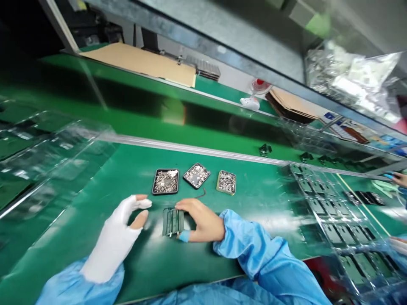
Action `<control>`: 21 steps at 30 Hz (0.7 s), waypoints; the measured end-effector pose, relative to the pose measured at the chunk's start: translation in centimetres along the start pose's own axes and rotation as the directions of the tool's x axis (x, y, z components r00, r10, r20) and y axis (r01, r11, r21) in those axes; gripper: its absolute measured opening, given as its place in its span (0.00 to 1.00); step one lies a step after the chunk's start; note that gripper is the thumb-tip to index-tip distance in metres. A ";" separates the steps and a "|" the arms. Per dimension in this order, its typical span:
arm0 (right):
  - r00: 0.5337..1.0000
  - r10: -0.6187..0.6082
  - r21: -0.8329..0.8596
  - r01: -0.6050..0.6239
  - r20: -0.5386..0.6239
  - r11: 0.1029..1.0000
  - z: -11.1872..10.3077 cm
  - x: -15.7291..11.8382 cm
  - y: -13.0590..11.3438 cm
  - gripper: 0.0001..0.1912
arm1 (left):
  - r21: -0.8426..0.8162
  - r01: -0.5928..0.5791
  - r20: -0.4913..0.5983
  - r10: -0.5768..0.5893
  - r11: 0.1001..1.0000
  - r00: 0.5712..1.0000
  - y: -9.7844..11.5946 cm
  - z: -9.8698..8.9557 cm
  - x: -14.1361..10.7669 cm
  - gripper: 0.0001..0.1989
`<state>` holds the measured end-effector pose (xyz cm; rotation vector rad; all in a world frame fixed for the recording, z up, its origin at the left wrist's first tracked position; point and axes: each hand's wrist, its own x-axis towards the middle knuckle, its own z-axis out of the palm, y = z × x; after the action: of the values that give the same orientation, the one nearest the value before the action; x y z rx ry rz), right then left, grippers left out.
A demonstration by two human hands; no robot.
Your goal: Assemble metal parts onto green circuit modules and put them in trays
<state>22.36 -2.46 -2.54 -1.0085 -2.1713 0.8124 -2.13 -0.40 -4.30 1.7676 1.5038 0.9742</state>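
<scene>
My right hand (200, 222), with a blue cover on the thumb, grips a small dark green slotted plastic part (173, 222) by its right side, just over the green table. To the left, my left hand (121, 228) wears a white glove with bare thumb and finger ends. Its thumb and fingers are apart and hold nothing. Beyond the hands lie three small trays of tiny metal pieces: a black left tray (153, 186), a tilted middle tray (187, 178) and a right tray (218, 186). A short reddish-brown strip (202, 194) lies near my right fingers.
Clear plastic trays (57, 169) are stacked at the left. On the right, a compartment tray (333, 228) holds several flat green parts. Small dark parts (265, 149) sit beyond the metal rail (197, 149). Another person's hand (399, 178) shows at the right edge. A shelf (222, 29) hangs overhead.
</scene>
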 end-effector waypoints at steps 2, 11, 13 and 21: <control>0.968 0.153 0.035 -0.149 -0.198 0.988 -3.2 1.7 1.9 0.34 | -0.003 -0.001 0.033 0.001 1.000 0.999 -0.6 0.1 0.2 0.19; 0.568 0.622 0.177 -0.646 -0.539 0.743 -19.7 9.0 14.3 0.15 | 0.018 0.115 0.107 -0.116 0.993 0.987 -0.4 1.3 0.9 0.22; 0.554 0.618 0.158 -0.660 -0.557 0.734 -20.1 9.2 15.3 0.15 | -0.004 0.150 0.114 -0.149 0.989 0.982 -0.4 1.4 1.1 0.22; 0.623 0.379 -0.004 -0.523 -0.685 0.852 -18.1 6.5 11.9 0.16 | 0.017 0.143 0.109 -0.144 0.990 0.984 0.1 0.9 1.0 0.18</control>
<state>37.29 13.94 1.93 -1.7003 -1.3922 0.3278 -1.25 0.53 -4.52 1.6655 1.5446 0.7867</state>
